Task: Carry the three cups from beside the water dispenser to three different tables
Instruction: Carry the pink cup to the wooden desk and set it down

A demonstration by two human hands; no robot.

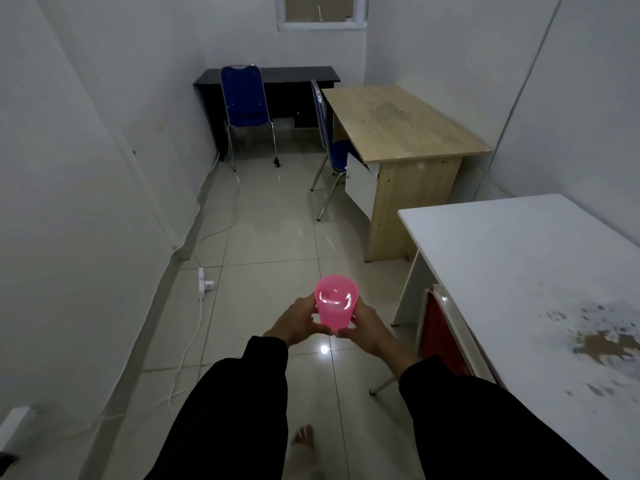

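Note:
A pink translucent cup (335, 303) stands upright in front of me, held over the tiled floor. My left hand (297, 321) grips its left side and my right hand (367, 328) grips its right side. A white table (512, 258) with a worn patch is close on my right. Beyond it stands a light wooden desk (398, 119), and a black desk (277, 76) sits against the far wall. No other cups and no water dispenser are in view.
A blue chair (244, 98) stands at the black desk, another blue chair (334, 147) at the wooden desk, a red chair (446, 337) under the white table. A white power strip (202, 280) and cables lie along the left wall. My bare foot (303, 439) is below.

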